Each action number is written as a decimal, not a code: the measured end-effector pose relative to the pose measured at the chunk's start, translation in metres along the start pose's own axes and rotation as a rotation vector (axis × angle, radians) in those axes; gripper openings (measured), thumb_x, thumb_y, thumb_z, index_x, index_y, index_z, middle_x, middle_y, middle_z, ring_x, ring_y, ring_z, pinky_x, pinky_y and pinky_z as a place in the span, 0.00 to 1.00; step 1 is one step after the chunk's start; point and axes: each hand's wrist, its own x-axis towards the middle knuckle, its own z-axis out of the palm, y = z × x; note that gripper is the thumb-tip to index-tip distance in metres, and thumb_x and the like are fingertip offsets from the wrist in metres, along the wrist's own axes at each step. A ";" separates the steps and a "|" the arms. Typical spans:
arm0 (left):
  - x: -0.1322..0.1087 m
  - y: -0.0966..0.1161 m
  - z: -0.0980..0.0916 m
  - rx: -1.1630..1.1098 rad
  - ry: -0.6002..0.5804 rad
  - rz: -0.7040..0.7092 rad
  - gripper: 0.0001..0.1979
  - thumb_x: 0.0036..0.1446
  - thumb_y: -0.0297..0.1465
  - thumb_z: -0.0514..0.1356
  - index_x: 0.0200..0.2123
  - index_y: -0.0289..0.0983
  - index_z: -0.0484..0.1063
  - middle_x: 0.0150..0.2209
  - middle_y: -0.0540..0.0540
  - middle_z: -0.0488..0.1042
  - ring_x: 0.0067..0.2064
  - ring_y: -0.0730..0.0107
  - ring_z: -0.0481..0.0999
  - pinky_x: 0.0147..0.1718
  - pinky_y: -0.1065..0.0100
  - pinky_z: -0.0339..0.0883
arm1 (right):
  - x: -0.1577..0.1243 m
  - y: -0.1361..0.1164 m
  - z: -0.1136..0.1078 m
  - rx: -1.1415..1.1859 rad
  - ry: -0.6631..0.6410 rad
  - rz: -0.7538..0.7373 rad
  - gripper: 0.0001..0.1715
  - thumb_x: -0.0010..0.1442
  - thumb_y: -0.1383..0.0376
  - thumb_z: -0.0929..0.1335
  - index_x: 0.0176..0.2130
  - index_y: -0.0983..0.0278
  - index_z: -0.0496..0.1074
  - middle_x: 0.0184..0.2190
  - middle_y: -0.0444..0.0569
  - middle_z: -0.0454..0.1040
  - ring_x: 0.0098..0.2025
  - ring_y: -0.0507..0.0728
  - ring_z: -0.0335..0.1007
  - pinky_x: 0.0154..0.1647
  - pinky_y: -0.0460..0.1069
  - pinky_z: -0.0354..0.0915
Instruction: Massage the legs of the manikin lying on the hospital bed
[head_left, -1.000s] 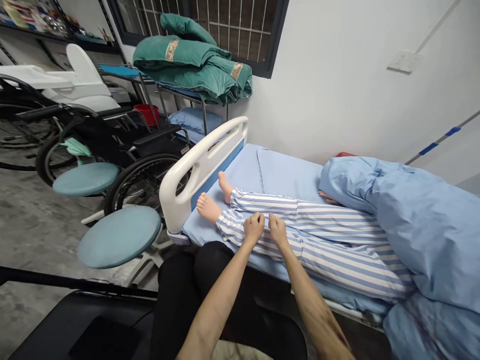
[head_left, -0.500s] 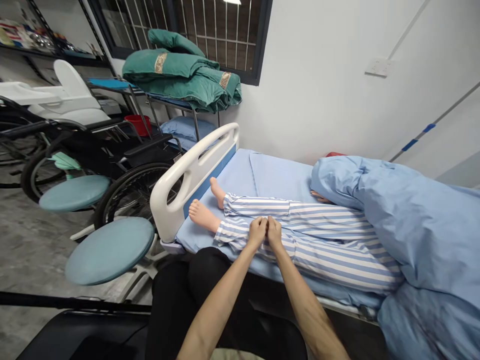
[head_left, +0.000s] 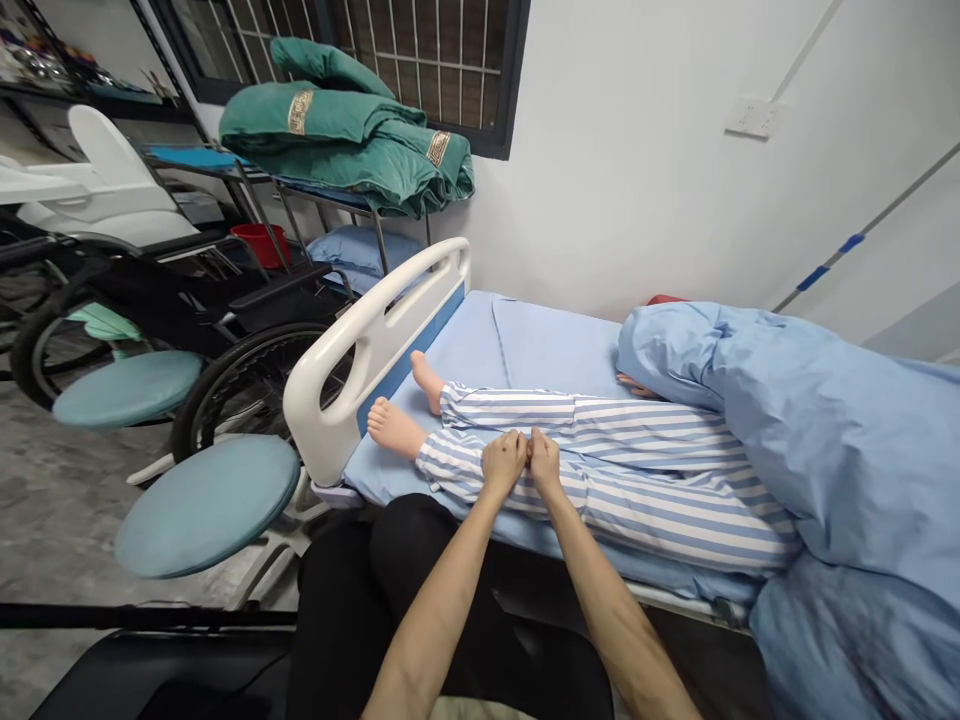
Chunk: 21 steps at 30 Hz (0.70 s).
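Observation:
My left hand (head_left: pixel 505 460) and my right hand (head_left: pixel 543 460) rest side by side on the lower leg of a figure in striped trousers (head_left: pixel 660 515). Both hands are closed, fingers curled, knuckles nearly touching; whatever is under or within the fingers is hidden. To the left of my hands, the figure's bare feet (head_left: pixel 396 428) point up near the white footboard (head_left: pixel 322 375). A light blue quilt (head_left: pixel 840 430) covers the upper part of the figure, and part of a hand (head_left: pixel 634 384) shows at its edge.
Two round blue-green stools (head_left: pixel 210 505) stand left of the bed, beside a black wheelchair (head_left: pixel 262 385). Green folded quilts (head_left: pixel 337 135) lie on a rack below the barred window. My knees in black trousers are close to the bed's side (head_left: pixel 675 600).
The whole view has shifted slightly, with the scene further left and a little higher. My hands stay on the striped leg, still closed; the left one looks turned a little.

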 end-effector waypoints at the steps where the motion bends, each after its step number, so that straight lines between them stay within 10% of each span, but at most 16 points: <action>1: -0.002 -0.002 0.002 0.046 -0.004 0.000 0.15 0.62 0.35 0.46 0.29 0.38 0.69 0.29 0.45 0.74 0.30 0.70 0.70 0.28 0.69 0.50 | 0.000 0.000 0.001 -0.005 0.003 -0.001 0.28 0.57 0.47 0.59 0.18 0.63 0.51 0.15 0.40 0.52 0.21 0.48 0.46 0.24 0.47 0.48; 13: -0.009 -0.010 -0.002 0.113 0.025 0.059 0.15 0.61 0.32 0.48 0.27 0.38 0.71 0.28 0.45 0.74 0.31 0.70 0.71 0.28 0.69 0.48 | 0.007 -0.049 -0.025 -0.190 -0.101 -0.164 0.29 0.60 0.50 0.58 0.17 0.64 0.54 0.15 0.41 0.54 0.21 0.48 0.50 0.25 0.46 0.50; 21: -0.013 -0.013 -0.003 0.135 0.003 0.040 0.12 0.57 0.31 0.51 0.24 0.38 0.68 0.28 0.44 0.73 0.32 0.69 0.70 0.29 0.68 0.48 | 0.009 -0.002 -0.002 -0.247 -0.074 -0.041 0.27 0.59 0.50 0.57 0.17 0.63 0.52 0.15 0.41 0.52 0.22 0.49 0.48 0.26 0.47 0.47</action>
